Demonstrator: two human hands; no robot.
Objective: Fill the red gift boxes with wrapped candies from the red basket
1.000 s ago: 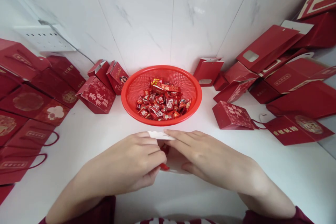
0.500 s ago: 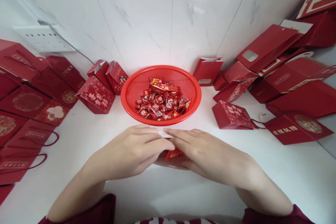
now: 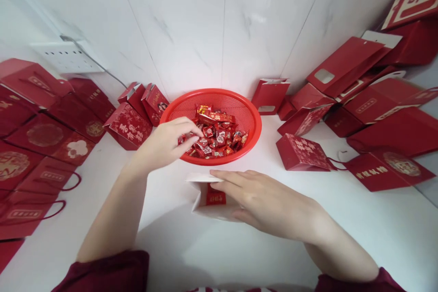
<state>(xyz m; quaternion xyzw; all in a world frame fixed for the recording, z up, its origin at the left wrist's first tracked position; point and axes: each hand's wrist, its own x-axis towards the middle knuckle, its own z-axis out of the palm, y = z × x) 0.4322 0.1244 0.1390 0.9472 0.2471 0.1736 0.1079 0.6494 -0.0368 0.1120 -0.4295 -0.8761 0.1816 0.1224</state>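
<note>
Left hand [image 3: 162, 143] held over the near left rim of the red plastic basket [image 3: 219, 161], fingers loosely curved above wrapped candies [image 3: 221, 137]; whether one is gripped cannot be told. Right hand [image 3: 270, 200] closed on the right side of a paper gift bag [image 3: 198, 177], fingers laid over the far flap, thumb toward the near side. Mouth thus kept apart; pale lining exposed. One red packet [image 3: 216, 198] seen inside, untouched by the left hand: bag judged part-filled at least, though its depths are hidden.

Bag placed on the white tabletop [image 3: 239, 255], just nearer the body than the basket. Candies heaped loosely within the mesh, a longer red packet [image 3: 222, 117] laid on top.

Farther out, printed red boxes [image 3: 128, 125] are grouped at left, with more stacked beyond. At right, a red bag with a small window [image 3: 270, 96] is stood by the tiled wall [image 3: 185, 9]; a tilted printed box [image 3: 303, 152] is set nearer.
</note>
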